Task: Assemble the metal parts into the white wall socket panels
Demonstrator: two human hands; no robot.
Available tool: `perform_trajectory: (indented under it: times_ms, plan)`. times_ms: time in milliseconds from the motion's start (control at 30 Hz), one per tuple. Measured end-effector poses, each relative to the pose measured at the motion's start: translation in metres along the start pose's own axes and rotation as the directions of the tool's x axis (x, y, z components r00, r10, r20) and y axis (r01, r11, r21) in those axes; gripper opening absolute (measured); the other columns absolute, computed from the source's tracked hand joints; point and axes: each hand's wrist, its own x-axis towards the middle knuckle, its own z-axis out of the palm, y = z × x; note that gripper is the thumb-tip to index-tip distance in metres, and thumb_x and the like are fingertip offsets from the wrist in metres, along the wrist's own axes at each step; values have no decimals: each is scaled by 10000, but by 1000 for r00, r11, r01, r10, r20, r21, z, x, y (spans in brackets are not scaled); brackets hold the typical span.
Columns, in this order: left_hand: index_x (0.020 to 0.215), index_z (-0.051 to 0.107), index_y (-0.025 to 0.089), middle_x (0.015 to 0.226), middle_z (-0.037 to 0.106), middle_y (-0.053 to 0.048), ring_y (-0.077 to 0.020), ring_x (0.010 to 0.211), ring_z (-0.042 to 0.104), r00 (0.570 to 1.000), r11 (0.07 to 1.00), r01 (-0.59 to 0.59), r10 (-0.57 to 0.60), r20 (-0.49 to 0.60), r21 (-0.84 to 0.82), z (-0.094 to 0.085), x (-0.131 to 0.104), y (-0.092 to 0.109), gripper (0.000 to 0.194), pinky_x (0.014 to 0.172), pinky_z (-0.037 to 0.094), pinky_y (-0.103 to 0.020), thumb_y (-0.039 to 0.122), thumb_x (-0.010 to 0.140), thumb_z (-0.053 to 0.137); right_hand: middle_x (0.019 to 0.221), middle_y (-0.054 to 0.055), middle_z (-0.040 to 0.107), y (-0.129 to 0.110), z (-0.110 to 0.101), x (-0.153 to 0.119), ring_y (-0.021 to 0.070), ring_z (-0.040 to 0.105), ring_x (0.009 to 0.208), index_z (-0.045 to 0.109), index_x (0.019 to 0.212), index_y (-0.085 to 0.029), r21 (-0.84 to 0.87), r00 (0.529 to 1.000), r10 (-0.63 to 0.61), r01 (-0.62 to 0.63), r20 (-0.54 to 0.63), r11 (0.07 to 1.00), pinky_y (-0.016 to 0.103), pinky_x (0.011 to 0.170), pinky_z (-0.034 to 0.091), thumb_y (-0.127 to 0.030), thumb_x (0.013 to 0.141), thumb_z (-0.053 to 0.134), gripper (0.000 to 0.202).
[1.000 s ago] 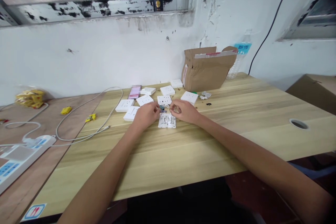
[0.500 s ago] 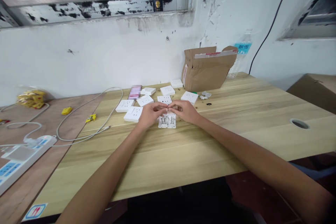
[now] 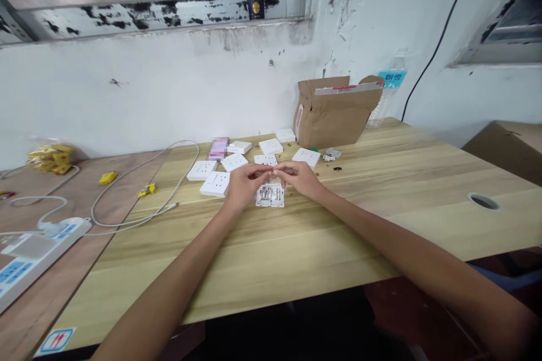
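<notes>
My left hand (image 3: 248, 183) and my right hand (image 3: 300, 176) meet fingertip to fingertip over the middle of the table. Both are closed in a pinch around something small and reddish, too tiny to name. Just below the fingers lies an opened white socket housing (image 3: 270, 196), its inner metal parts showing. Left of my left hand sits a white wall socket (image 3: 214, 184). Behind the fingers is a white socket faceplate (image 3: 265, 160), partly covered by them. Another wall socket (image 3: 306, 157) lies beyond my right hand.
A cardboard box (image 3: 339, 113) stands against the wall, a plastic bottle (image 3: 387, 90) behind it. Small dark bits (image 3: 337, 168) and clear plastic pieces (image 3: 332, 153) lie to the right. On the left are a white cable (image 3: 146, 217), a power strip (image 3: 40, 259) and yellow packets (image 3: 108, 177).
My hands stay together in almost the same spot, with the fingertips shifting slightly. A small reddish spot now shows between them. Other things have not moved.
</notes>
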Motion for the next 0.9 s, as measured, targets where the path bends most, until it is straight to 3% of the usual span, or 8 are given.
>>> perform_trajectory:
  times_ms: [467,700,900]
  plan:
    - [1026,877,235,972,843,-55,-221,890,773,997,997,-47,43,57,68,-2,1,5,205,756,586,-338,403,909,867,826,28,800,-5,0,-3,164,694,647,828,990,-213,-74,998,-56,58,28,996,292,641,539,-437,1006,770,232]
    - [1025,882,245,985,834,-57,-220,885,755,994,990,-94,88,60,102,-4,1,5,166,756,580,-344,379,933,853,755,14,771,-4,0,-3,176,697,646,841,1019,-217,-73,998,-66,68,21,995,301,643,538,-423,1013,758,221]
    - [1023,884,246,1001,842,-64,-222,874,763,994,989,-103,97,57,108,-4,1,6,175,753,593,-346,394,937,848,743,16,764,1,-3,-2,170,682,633,848,1012,-224,-77,998,-60,61,21,995,296,627,534,-521,1031,741,316]
